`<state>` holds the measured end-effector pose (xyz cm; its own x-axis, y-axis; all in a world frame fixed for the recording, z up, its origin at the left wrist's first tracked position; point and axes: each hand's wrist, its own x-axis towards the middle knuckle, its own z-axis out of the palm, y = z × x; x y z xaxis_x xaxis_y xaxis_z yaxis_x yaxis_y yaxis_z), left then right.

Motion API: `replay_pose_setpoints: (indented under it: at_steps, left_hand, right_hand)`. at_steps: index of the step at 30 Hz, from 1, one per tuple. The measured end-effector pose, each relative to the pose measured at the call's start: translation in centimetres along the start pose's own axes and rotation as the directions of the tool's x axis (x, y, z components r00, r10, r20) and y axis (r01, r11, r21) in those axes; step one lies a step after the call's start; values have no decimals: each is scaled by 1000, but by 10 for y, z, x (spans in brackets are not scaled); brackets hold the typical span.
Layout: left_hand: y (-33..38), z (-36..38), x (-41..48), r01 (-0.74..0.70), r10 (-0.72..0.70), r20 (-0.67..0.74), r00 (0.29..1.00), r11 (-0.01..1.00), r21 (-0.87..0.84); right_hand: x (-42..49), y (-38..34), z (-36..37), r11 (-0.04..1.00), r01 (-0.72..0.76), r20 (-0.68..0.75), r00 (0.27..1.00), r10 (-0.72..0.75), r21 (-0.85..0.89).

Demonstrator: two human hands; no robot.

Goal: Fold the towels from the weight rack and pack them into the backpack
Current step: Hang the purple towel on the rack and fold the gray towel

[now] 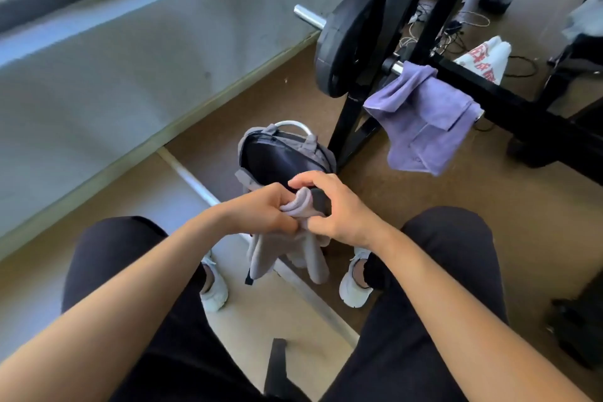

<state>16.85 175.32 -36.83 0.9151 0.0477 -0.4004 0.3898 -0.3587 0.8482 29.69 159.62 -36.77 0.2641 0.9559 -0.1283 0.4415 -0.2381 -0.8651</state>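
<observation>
grey towel [261, 259] sat bunched between both hands, held just in front of the open backpack [321, 153], which stood on the floor beyond the person's feet, near the foot of the weight rack [421, 19]. the left hand [264, 210] had its fingers curled round the gathered top of the cloth. the right hand [341, 210] pinched the same bundle from the other side with thumb and fingertips, so both were grasping it. two loose ends hung down below the hands. the fold looked unfinished and lumpy, more a wad than a flat packet. the likely trouble from here was that the hanging ends would slip out as the bundle was lowered, catching on the backpack's rim or trailing over its side onto the floor. a thick wad could also jam in the mouth of the bag and push its soft wall in or tip it over, since nothing seemed to brace it. a second, purple towel [427, 117] was draped over a bar of the rack beside the weight plate [346, 42]. room had to be left for it, and careless stuffing of the first would crowd it out.
</observation>
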Motion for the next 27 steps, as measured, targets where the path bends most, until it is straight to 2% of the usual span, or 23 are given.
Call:
replay_pose_setpoints:
  at_steps: [3,5,9,11,15,17,19,22,27]
  left_hand:
    - [-13,16,-13,2,-6,32,999,992,123]
    - [-28,25,-19,-2,6,-24,1000,988,152]
    - [-59,35,-33,-14,4,-168,986,998,-59]
    - [-69,38,-35,8,-25,-201,979,996,-87]
    - [-87,39,-31,132,-102,-264,959,987,95]
    - [-95,39,-31,200,-132,-300,945,958,208]
    - [-100,39,-29,216,-115,-372,921,946,241]
    - [-96,38,-23,139,-45,-449,892,974,180]
    - [-86,41,-21,25,-18,-473,881,1000,9]
  right_hand:
    - [-2,0,16,987,-95,132,988,79,127]
    - [-3,9,25,983,-153,169,976,135,103]
    - [-4,30,39,981,-186,203,960,193,-51]
    - [-3,38,44,975,-186,193,959,206,-118]
    - [2,46,47,961,-191,199,952,231,-200]
    - [4,52,48,958,-197,262,932,249,-207]
    - [6,55,49,964,-170,348,908,234,-206]
    - [10,50,54,977,-189,418,882,215,-102]
    - [18,46,62,960,-258,332,920,209,111]
